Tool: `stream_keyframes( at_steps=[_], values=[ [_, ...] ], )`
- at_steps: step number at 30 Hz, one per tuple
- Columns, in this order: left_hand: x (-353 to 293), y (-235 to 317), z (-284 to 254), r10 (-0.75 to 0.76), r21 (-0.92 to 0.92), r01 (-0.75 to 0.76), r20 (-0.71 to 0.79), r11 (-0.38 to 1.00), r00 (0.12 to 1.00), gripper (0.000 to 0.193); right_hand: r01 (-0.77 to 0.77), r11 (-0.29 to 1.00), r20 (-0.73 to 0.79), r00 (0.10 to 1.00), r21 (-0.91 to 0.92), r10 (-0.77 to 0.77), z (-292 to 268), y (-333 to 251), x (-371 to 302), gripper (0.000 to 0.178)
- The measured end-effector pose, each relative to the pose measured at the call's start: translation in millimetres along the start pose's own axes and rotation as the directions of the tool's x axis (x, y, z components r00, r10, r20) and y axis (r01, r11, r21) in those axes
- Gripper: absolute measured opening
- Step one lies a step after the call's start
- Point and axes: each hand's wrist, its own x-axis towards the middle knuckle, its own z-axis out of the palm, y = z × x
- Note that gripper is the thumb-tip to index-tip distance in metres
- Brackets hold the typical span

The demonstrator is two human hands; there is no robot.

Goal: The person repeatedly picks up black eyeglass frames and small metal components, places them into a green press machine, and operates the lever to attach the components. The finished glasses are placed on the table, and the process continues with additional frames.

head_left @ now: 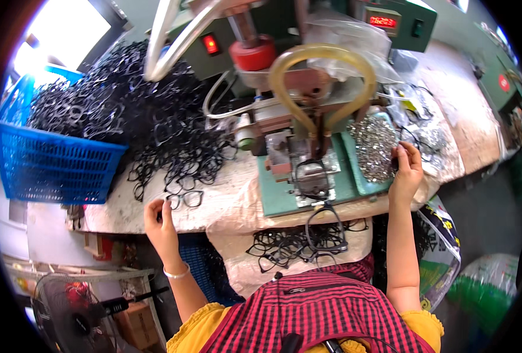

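Hands apart: left hand point(160, 219) grips eyeglass frame point(186, 199), right hand point(407, 170) touches metal parts point(374, 147).

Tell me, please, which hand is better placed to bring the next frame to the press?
Left, probably: the left hand already touches a black frame, while the right hand is at the metal parts.

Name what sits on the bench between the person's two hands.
In the head view, the green-based press machine stands between the left hand, at a black eyeglass frame, and the right hand, at the small metal parts.

basket point(52, 165) left of machine point(308, 147); frames point(155, 123) between
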Motion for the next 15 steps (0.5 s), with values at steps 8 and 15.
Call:
stream_keyframes(
  at_steps=[8, 15],
  values=[
    [10, -92, 51, 0.027, 0.821, -0.124, 0.132, 0.557, 0.991, 0.038, 0.135, 0.982, 0.187, 0.976, -0.135, -0.108, 57, 1, 8, 0.014],
    [-7, -63, 59, -0.035, 0.21, -0.009, 0.209, 0.978, 0.977, 0.037, 0.16, 0.901, 0.147, 0.983, -0.403, -0.109, 2, -27, -19, 0.011]
  ],
)
